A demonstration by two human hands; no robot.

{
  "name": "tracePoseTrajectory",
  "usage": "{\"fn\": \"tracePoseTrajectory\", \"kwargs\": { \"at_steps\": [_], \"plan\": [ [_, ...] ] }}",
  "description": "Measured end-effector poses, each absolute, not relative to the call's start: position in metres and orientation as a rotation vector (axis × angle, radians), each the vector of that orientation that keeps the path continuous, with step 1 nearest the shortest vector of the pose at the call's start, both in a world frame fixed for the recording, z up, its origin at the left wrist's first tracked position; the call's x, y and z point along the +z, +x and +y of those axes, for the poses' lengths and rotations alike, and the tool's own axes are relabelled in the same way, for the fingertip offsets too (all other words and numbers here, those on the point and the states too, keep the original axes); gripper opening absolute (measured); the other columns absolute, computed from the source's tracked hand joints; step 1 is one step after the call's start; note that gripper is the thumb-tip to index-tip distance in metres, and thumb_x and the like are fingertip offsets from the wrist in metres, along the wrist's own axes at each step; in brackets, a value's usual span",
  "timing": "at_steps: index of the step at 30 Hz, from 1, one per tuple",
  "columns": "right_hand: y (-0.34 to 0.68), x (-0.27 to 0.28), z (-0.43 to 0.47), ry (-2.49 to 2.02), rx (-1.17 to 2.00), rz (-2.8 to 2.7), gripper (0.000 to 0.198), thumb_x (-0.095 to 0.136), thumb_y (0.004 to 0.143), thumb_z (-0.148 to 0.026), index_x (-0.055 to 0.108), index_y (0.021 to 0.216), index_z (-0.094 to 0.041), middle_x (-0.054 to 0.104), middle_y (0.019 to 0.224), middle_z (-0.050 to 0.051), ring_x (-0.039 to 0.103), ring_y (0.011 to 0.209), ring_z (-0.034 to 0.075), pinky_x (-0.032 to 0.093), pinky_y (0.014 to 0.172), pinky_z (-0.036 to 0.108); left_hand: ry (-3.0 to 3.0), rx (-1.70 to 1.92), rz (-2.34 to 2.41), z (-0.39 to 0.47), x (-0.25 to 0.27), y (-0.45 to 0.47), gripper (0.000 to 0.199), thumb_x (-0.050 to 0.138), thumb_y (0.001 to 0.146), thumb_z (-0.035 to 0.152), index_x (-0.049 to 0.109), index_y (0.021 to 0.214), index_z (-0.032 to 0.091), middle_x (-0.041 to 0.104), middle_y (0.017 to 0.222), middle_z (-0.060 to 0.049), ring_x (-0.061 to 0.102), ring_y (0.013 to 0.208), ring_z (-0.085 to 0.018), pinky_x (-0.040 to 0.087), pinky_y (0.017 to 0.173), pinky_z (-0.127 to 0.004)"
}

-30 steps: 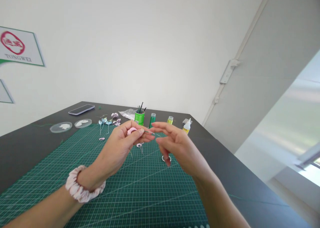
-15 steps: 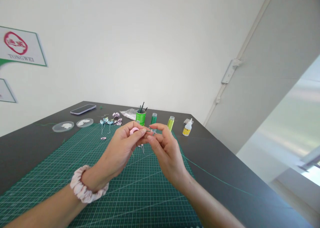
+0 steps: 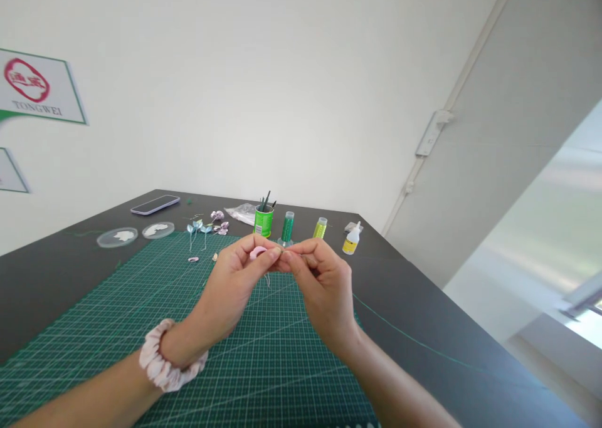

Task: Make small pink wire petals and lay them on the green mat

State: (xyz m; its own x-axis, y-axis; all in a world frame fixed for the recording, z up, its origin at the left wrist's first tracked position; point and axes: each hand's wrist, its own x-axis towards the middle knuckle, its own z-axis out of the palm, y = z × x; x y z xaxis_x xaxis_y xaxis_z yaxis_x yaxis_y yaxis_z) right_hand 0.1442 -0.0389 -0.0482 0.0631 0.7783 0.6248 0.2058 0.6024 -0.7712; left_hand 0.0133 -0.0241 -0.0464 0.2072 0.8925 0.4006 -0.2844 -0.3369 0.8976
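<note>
The black tabletop [image 3: 423, 328] carries a green gridded cutting mat [image 3: 263, 359] across the lower frame. A white wall [image 3: 263, 89] stands behind, with a sign [image 3: 42, 86] at upper left and a socket strip [image 3: 429, 133] at upper right. At centre, the left hand's [image 3: 235, 281] fingers pinch a pink piece [image 3: 256, 252]; the right hand's [image 3: 325, 284] fingers are pressed together, contents hidden.

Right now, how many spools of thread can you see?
2. The dark green spool stands right of the green can; the yellow-green spool stands between it and the white bottle, partly hidden by the right hand. Others may be hidden there.
</note>
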Motion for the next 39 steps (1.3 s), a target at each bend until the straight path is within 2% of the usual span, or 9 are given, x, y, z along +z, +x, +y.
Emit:
{"fn": "tracePoseTrajectory", "kwargs": {
  "at_steps": [5, 7, 13, 18, 29, 35, 39],
  "plan": [
    [0.151, -0.043, -0.037, -0.858, 0.464, -1.567, 0.015, 0.058, 0.084, -0.025, 0.059, 0.07, -0.019, 0.042, 0.046, -0.007, 0.032, 0.041, 0.008, 0.026, 0.04, 0.023, 1.613, 1.378, 0.686, -0.022, -0.041, 0.007, 0.011, 0.064, 0.082, 0.029, 0.065, 0.079, 0.019, 0.066, 0.077, -0.001, 0.06, 0.075, -0.013, 0.049, 0.071, -0.026],
    [0.154, -0.041, -0.036, -0.842, 0.438, -1.605, 0.015, 0.057, 0.085, -0.023, 0.059, 0.071, -0.019, 0.037, 0.046, -0.008, 0.029, 0.041, 0.007, 0.024, 0.04, 0.023, 1.705, 1.338, 0.726, -0.023, -0.035, 0.004, 0.012, 0.063, 0.081, 0.031, 0.065, 0.08, 0.019, 0.064, 0.076, 0.0, 0.057, 0.071, -0.014, 0.047, 0.065, -0.026],
    [0.155, -0.043, -0.039, -0.827, 0.423, -1.624, 0.015, 0.058, 0.086, -0.024, 0.061, 0.072, -0.02, 0.038, 0.047, -0.008, 0.029, 0.041, 0.007, 0.023, 0.04, 0.023, 1.81, 1.318, 0.782, -0.024, -0.027, 0.001, 0.016, 0.063, 0.08, 0.034, 0.064, 0.075, 0.02, 0.062, 0.071, 0.0, 0.055, 0.068, -0.015, 0.045, 0.064, -0.028],
    [0.154, -0.045, -0.039, -0.789, 0.452, -1.603, 0.015, 0.059, 0.085, -0.021, 0.063, 0.071, -0.019, 0.043, 0.047, -0.007, 0.03, 0.041, 0.007, 0.022, 0.04, 0.023, 1.811, 1.248, 0.721, -0.02, -0.033, 0.0, 0.022, 0.057, 0.086, 0.035, 0.063, 0.072, 0.02, 0.061, 0.071, 0.0, 0.052, 0.07, -0.015, 0.042, 0.067, -0.028],
    [0.15, -0.046, -0.029, -0.653, 0.729, -1.503, 0.012, 0.062, 0.08, -0.022, 0.061, 0.068, -0.019, 0.051, 0.047, -0.006, 0.026, 0.039, 0.006, 0.021, 0.038, 0.022, 1.619, 1.186, 0.641, -0.014, -0.039, 0.001, 0.019, 0.06, 0.084, 0.032, 0.062, 0.07, 0.02, 0.06, 0.07, 0.002, 0.05, 0.073, -0.014, 0.037, 0.072, -0.029],
    [0.153, -0.049, -0.026, -0.708, 0.513, -1.542, 0.012, 0.063, 0.08, -0.018, 0.064, 0.068, -0.018, 0.041, 0.044, -0.008, 0.03, 0.042, 0.007, 0.024, 0.041, 0.023, 1.548, 1.163, 0.704, -0.014, -0.036, 0.003, 0.016, 0.062, 0.079, 0.03, 0.062, 0.068, 0.018, 0.06, 0.068, 0.001, 0.05, 0.073, -0.014, 0.036, 0.072, -0.03],
    [0.153, -0.05, -0.023, -0.692, 0.55, -1.548, 0.012, 0.063, 0.08, -0.018, 0.064, 0.068, -0.018, 0.04, 0.045, -0.008, 0.029, 0.042, 0.006, 0.021, 0.04, 0.023, 1.548, 1.189, 0.717, -0.013, -0.037, 0.005, 0.017, 0.063, 0.077, 0.03, 0.061, 0.065, 0.018, 0.059, 0.066, 0.002, 0.048, 0.069, -0.014, 0.035, 0.07, -0.03]
  ]
}}
